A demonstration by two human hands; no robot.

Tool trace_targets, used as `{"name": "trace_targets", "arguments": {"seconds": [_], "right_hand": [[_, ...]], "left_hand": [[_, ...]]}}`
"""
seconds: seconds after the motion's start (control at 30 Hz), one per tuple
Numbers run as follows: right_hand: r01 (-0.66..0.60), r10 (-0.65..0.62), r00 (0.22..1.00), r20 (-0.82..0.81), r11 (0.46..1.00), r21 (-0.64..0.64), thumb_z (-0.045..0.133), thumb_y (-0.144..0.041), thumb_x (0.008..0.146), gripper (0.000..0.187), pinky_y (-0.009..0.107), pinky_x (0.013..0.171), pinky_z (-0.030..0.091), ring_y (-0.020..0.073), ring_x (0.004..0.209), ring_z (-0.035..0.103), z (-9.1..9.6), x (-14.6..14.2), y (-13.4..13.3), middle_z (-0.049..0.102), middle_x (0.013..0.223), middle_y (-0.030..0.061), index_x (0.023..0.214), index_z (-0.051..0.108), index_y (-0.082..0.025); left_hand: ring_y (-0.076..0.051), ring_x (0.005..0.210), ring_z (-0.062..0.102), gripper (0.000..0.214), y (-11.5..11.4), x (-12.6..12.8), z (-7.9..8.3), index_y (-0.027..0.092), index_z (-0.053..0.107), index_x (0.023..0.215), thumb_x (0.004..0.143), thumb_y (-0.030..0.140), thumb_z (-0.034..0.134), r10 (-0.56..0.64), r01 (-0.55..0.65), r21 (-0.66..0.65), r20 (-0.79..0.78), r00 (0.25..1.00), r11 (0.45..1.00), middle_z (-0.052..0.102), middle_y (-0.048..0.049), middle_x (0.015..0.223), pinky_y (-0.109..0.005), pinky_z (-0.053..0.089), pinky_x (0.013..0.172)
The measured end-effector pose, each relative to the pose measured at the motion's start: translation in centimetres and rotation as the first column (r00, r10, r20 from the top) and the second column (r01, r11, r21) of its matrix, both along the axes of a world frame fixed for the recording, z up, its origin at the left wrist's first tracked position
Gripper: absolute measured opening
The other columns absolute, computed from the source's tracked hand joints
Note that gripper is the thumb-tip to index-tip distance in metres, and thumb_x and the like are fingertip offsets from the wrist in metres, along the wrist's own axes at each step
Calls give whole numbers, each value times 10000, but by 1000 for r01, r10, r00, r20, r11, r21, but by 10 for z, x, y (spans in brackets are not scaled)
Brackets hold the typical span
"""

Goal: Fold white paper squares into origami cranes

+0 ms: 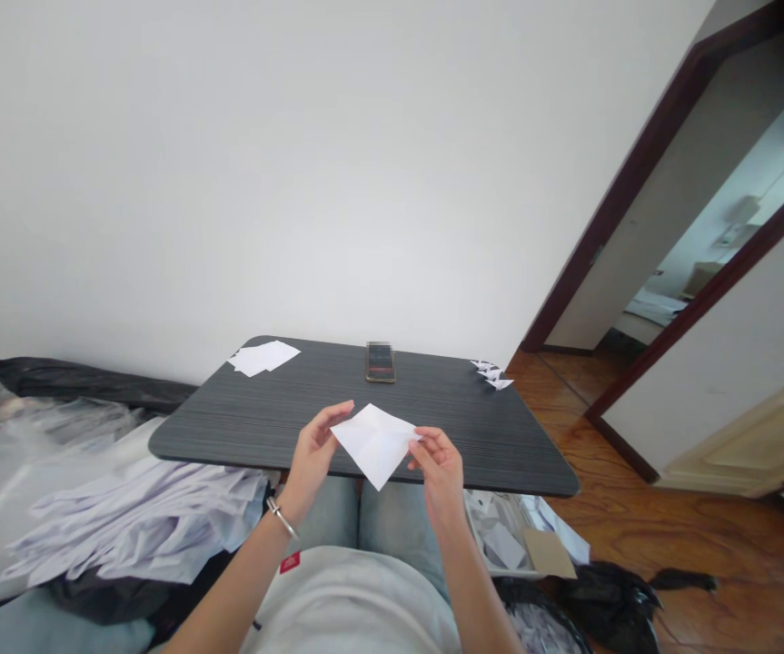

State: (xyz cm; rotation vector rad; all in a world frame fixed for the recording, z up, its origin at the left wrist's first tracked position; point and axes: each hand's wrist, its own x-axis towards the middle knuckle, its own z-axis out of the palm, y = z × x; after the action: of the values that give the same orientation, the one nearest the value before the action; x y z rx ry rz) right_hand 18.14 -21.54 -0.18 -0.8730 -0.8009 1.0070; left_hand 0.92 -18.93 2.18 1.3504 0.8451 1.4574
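Note:
A square sheet of white paper [374, 447] is held up by two opposite corners over the near edge of the dark table, with one corner pointing toward me. Faint crease lines run across it. My left hand [320, 438] pinches its left corner between thumb and fingers. At the right corner, my right hand [438, 459] grips the paper the same way. Several loose white sheets [265, 357] lie overlapping at the table's far left. Small folded paper pieces [492, 374] stand in a row at the far right.
A phone [380, 362] lies at the back middle of the dark table [242, 422], near the wall. Piled white cloth [153, 513] sits at left below the tabletop. To the right are a box of papers [504, 536], black bags [606, 599] and a doorway.

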Motion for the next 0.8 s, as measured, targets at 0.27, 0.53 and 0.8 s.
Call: {"name": "trace_targets", "arguments": {"seconds": [0.27, 0.53, 0.8], "right_hand": [[76, -78, 993, 87, 997, 20, 671, -262, 655, 142, 205, 430, 431, 130, 570, 563, 4, 0, -4, 647, 624, 21, 732, 627, -151], [-53, 48, 990, 131, 998, 32, 643, -273, 697, 112, 234, 564, 451, 127, 610, 561, 5, -4, -8, 645, 654, 8, 675, 639, -163], [-246, 243, 964, 111, 969, 16, 706, -287, 613, 224, 258, 573, 463, 156, 631, 601, 6, -6, -9, 680, 699, 20, 812, 665, -191]], "left_hand": [[-157, 766, 603, 310, -1, -1, 1, 143, 590, 969, 771, 377, 537, -136, 204, -251, 264, 955, 946, 654, -78, 909, -257, 464, 690], [-113, 622, 562, 259, -11, 5, 11, 160, 601, 921, 709, 307, 625, -135, 182, -270, 185, 974, 945, 659, -19, 789, -178, 407, 539], [-145, 637, 591, 314, -9, 3, 8, 156, 599, 947, 684, 319, 650, -196, 227, -316, 126, 972, 921, 670, -31, 797, -207, 424, 550]]}}
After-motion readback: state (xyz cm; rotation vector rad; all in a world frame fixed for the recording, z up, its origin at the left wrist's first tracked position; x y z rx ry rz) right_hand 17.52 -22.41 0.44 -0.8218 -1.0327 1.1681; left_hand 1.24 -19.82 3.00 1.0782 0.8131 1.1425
